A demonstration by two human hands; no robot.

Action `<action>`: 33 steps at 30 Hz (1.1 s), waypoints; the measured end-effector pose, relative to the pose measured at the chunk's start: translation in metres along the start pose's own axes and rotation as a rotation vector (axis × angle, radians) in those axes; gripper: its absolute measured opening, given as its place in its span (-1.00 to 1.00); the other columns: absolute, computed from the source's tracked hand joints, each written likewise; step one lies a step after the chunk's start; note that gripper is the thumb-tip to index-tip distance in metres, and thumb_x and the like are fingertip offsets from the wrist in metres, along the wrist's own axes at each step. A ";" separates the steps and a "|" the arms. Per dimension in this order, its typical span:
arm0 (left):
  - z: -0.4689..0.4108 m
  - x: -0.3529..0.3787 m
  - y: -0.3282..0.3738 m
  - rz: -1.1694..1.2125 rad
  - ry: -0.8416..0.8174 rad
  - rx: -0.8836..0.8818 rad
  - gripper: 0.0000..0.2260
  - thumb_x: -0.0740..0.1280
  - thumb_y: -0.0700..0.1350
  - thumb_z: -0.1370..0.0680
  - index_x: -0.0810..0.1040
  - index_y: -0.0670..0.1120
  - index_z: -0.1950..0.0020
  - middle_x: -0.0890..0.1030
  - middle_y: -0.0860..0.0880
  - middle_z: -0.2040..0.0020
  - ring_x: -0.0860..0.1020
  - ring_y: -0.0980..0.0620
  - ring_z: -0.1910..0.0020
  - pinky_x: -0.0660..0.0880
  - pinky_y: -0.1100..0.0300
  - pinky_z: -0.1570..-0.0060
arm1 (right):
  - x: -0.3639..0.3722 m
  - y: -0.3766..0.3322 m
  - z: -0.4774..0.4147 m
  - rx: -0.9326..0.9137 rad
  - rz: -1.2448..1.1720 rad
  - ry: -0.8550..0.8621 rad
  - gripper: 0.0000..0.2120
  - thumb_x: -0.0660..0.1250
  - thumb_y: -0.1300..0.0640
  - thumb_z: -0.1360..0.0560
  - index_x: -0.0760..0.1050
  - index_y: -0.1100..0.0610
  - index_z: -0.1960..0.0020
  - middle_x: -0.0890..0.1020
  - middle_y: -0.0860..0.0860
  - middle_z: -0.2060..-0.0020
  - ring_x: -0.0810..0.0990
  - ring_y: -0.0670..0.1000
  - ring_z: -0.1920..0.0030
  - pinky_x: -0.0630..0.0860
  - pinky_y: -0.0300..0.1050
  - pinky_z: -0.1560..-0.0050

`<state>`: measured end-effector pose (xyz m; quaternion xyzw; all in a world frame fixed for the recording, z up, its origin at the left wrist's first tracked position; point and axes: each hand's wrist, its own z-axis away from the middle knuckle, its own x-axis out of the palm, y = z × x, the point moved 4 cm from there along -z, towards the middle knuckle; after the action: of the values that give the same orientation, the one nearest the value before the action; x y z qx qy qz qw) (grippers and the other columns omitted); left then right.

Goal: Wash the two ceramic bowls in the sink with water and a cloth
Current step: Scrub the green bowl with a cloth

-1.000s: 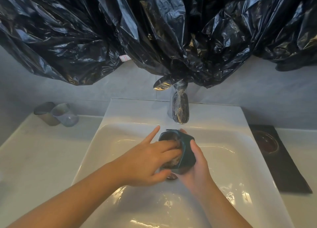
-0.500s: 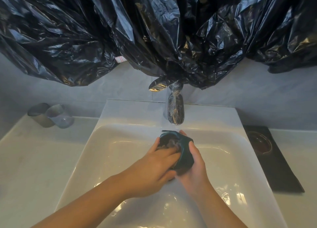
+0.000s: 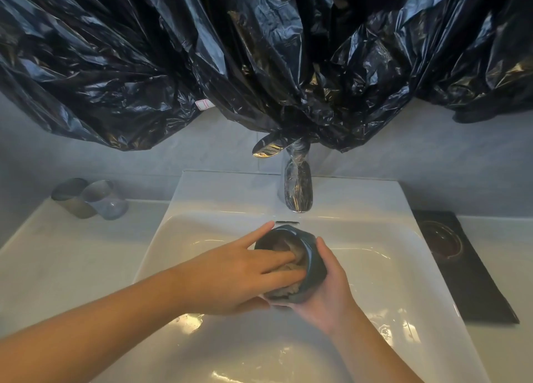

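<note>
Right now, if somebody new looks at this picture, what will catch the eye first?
First, the crumpled black plastic sheet hanging across the whole top, down over the tap. Then, at centre above the white sink, the right hand grips a dark bowl while the left hand presses a cloth inside it.

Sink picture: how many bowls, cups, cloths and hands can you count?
Bowls: 2, teal bowl and dark bowl on the mat
Cups: 2, left cup and right cup
Cloth: 1
Hands: 2, left hand and right hand
Total: 7
</note>
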<state>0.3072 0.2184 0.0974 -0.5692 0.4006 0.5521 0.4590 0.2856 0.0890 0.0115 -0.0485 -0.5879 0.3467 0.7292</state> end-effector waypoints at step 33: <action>-0.014 0.022 -0.006 0.543 0.068 -0.535 -0.79 0.15 -0.02 -0.64 0.56 0.03 -0.11 0.67 0.07 0.01 0.59 0.09 0.03 -0.33 0.07 -0.49 | 0.001 0.007 -0.005 -0.089 -0.056 0.095 -0.63 0.29 0.01 -0.46 0.56 0.02 -0.24 0.69 0.17 -0.02 0.68 0.17 0.05 0.57 0.17 0.01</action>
<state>0.3182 0.2076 0.0752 -0.5602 0.3934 0.7194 0.1177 0.2870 0.0965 0.0073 -0.0807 -0.5686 0.2971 0.7628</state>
